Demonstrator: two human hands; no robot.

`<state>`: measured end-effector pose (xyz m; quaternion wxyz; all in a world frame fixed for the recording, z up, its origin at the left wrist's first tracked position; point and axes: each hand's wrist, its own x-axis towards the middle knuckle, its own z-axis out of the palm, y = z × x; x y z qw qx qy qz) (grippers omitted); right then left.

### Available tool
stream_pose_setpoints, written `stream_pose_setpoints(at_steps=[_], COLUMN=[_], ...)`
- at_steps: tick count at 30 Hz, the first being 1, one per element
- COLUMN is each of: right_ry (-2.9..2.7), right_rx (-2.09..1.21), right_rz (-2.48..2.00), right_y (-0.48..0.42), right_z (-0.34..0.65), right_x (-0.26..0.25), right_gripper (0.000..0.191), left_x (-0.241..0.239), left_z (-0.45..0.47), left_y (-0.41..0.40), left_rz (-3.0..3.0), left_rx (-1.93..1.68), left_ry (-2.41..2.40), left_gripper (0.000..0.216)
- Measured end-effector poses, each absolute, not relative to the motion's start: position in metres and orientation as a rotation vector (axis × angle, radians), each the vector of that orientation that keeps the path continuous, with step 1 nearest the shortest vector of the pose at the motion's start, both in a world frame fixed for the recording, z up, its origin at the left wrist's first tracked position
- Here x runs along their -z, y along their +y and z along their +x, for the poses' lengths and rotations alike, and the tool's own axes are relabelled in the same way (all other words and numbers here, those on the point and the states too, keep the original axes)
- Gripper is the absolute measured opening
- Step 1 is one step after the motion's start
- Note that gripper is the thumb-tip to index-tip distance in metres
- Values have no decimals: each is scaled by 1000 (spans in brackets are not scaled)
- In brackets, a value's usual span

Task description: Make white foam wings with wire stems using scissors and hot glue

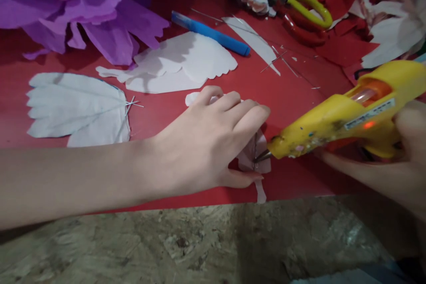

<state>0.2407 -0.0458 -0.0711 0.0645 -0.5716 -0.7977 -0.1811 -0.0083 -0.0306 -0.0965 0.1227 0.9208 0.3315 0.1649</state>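
Note:
My right hand (392, 164) grips a yellow hot glue gun (336, 115) at its handle, and an orange light glows on its side. The gun's metal nozzle (262, 156) points left and meets a pale paper cutout (264, 166) near its middle. My left hand (209, 142) lies over that cutout with bent fingers and holds it down at the table's front edge. A thin dark line, perhaps wire or glue, runs along the cutout under the nozzle. Most of the cutout is hidden beneath the left hand.
A petal-shaped white cutout (80, 102) with thin wires lies left. Behind are more white cutouts (196, 60), a blue marker (213, 34), loose wires (284, 60) and yellow-and-red scissors (299, 15). Purple paper petals (109, 17) fill the back left; red scraps (349, 46) lie right.

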Motion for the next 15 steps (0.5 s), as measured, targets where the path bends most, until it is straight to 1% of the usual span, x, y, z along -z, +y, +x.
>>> stream_pose_setpoints(at_steps=[3, 7, 12, 15], right_ry=[-2304, -2325, -2442, -2347], right_rx=[542, 532, 577, 620], right_rz=[-1777, -1733, -1644, -1701], right_y=[-44, -44, -44, -42], right_z=[242, 244, 241, 235], right_x=[73, 72, 72, 72], right_gripper=[67, 68, 63, 64], left_x=[97, 97, 97, 96], left_z=[-8, -8, -8, -8], left_y=[-30, -30, -31, -31], left_rz=[2675, 2681, 2682, 2684], left_rx=[-488, -501, -494, -482], left_ry=[948, 950, 957, 957], left_gripper=[36, 40, 38, 38])
